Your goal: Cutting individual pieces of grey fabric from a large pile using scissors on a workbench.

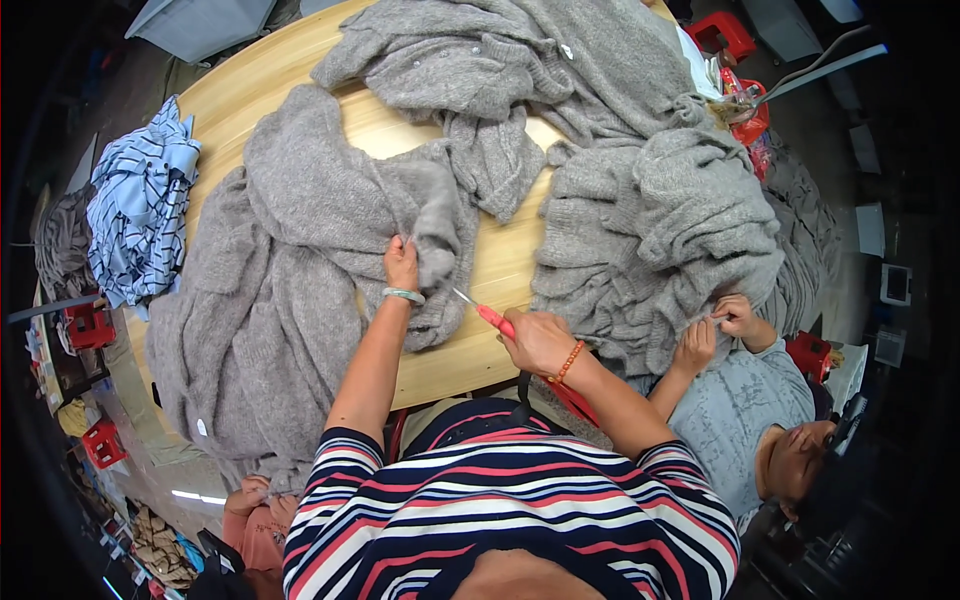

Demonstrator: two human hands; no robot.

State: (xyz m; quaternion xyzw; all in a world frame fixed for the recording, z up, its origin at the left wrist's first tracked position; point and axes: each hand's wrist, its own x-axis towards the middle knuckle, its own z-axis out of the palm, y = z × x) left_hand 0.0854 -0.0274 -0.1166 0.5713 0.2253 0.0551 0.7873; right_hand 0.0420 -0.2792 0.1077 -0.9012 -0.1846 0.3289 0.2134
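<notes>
Gripping red-handled scissors (487,314), blades pointing up-left; right hand (538,341) closed; left hand (402,265) pinching grey sweater (300,220).

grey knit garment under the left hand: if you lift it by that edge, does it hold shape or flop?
Probably flops: the grey knit garment already lies in soft folds and drapes over the wooden table edge. Likely bulky but light for its size, judging by the fluffy knit. It should bunch rather than slide when pushed; the left hand pinches a fold that crumples, while the right hand holds red-handled scissors.

Single head-worn fisheye view, looking steeply down from above the wearer's chest, close over the wooden table (300,75), edges bending, room rim dark.
</notes>
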